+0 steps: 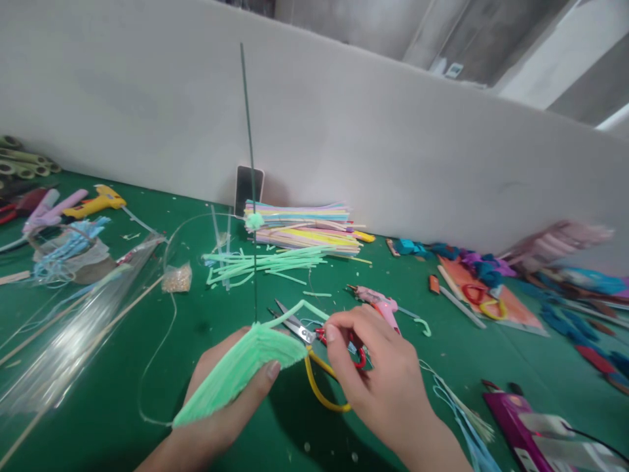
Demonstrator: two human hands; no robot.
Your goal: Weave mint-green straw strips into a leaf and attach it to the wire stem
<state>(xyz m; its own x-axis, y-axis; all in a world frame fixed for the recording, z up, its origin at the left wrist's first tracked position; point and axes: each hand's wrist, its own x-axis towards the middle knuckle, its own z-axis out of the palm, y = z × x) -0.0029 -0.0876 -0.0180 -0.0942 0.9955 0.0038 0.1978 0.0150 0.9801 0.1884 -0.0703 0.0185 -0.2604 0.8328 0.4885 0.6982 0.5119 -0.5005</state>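
A leaf-like piece of mint green pipe cleaners (240, 373) lies in my left hand (221, 419), whose thumb presses on its face. A bent green strand (295, 307) runs from its top to the pinched fingertips of my right hand (378, 373). A thin dark stick (248, 131) rises upright from the leaf-like piece, with a small green tuft (254, 221) partway along it. Scissors (299, 328) with red handles lie behind the strand, partly hidden by my right hand. Beside that hand, a yellow-handled tool (319, 387) is partly covered.
Green pipe cleaners (270, 262) and multicoloured bundles (304, 226) lie ahead, near a phone (248, 189). A pink glue gun (376, 300) sits right of centre, a yellow one (98, 202) far left. A purple power strip (515, 419) occupies the lower right.
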